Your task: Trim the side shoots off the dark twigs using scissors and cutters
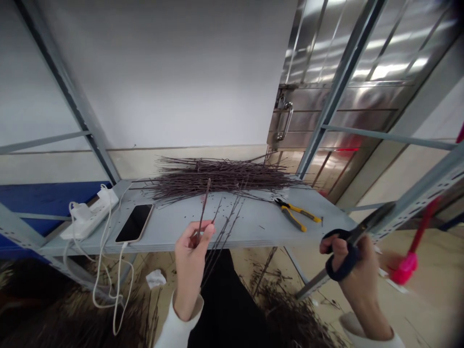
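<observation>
Left hand [192,251]: raised just in front of the near edge of the shelf [253,227], about mid-length. Thumb and forefinger pinched narrow on the lower end of a single twig [203,205]; remaining fingers curled in. Twig nearly upright, tip leaning slightly right, over the middle of the shelf.

Right hand [348,263]: off the right near corner of the shelf, clear of the board. Fingers closed through the dark loops of the scissors [357,237], thumb in the upper loop. Blades pointing up and to the right, away from the twig, seemingly together; not certain. Scissors and twig well apart.

On the shelf:
- heap of twigs [221,176] lying lengthwise along the far edge, centre to right.
- loose twigs [226,224] running from the heap across the near edge, just right of the left hand.
- pliers [295,212] with yellow handles, near the right edge.
- phone [135,222] face up, screen dark, left of centre by the near edge.
- power strip [89,212] at the left edge, white cable [108,270] hanging down from it and from the phone.

Below the shelf: cuttings [286,309] scattered on the floor.
</observation>
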The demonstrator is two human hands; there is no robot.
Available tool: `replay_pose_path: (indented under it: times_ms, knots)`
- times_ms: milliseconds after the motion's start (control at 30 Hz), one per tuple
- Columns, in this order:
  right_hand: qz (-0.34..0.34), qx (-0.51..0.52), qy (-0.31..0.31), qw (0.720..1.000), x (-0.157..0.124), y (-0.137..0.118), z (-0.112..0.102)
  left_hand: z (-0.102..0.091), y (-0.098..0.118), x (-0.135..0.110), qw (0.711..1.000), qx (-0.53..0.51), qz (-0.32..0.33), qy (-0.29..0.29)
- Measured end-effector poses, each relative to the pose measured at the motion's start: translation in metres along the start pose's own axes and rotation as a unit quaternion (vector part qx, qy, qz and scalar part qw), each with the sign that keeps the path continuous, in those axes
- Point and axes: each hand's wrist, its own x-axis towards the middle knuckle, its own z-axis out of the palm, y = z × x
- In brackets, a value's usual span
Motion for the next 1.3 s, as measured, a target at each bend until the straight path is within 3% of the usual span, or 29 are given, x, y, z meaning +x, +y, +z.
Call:
replay_pose_path:
  times_ms: [67,267,433,767,1300]
  knots:
    - [-0.033,-0.022,-0.017,0.999,-0.005,-0.003,0.004,0.003,0.001,-0.003,1.0,0.006,0.007,0.015]
    - [-0.103,-0.146,-0.187,0.966,-0.017,-0.038,0.029,0.011,0.005,-0.014,0.998,0.033,0.027,0.04]
    - [-0.146,-0.137,-0.289,0.936,-0.021,-0.071,0.049,0.013,0.003,-0.022,0.996,0.058,0.039,0.063]
    - [-0.18,-0.152,-0.304,0.923,-0.019,-0.091,0.061,0.009,0.004,-0.026,0.993,0.071,0.062,0.072]
    - [-0.176,-0.142,-0.312,0.923,-0.019,-0.094,0.062,0.006,0.003,-0.026,0.991,0.081,0.081,0.07]
